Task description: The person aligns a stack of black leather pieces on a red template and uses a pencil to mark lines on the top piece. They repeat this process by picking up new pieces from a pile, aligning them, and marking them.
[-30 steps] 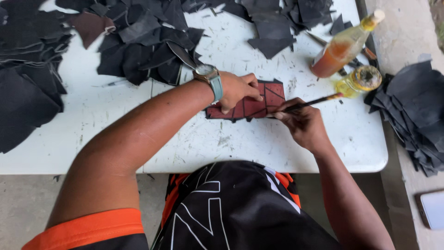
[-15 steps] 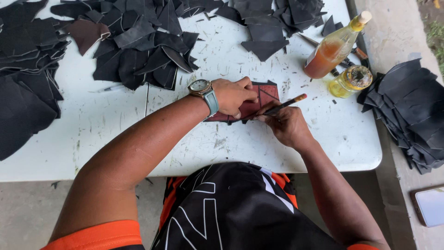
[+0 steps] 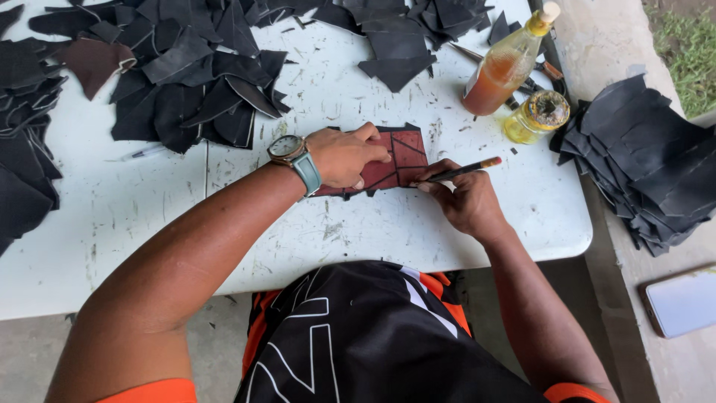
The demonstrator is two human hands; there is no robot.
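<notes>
Reddish-brown leather, a flat rectangular piece marked with dark lines, lies near the middle of the scuffed white plastic folding table, and you have both hands on or at it. Your left hand lies flat over its left part, fingers spread only slightly and pressing down, gripping nothing; a round-faced wristwatch with a pale teal strap sits on that wrist. Your right hand is curled closed around a thin dark brush with an orange end, held pencil-fashion, its working tip at the leather's right edge (the tip itself is hidden behind your fingers).

Just beyond the brush end stands a small open glass jar of yellowish liquid, and beside it a tall clear plastic bottle of amber liquid with a cream cap, tilted in the view. Heaps of black cut leather scraps cover the far left and top of the table, one brown scrap among them. A white pen lies near the table's seam. To your right, off the table, rests a stack of black leather pieces, and near it a phone with a pale screen.
</notes>
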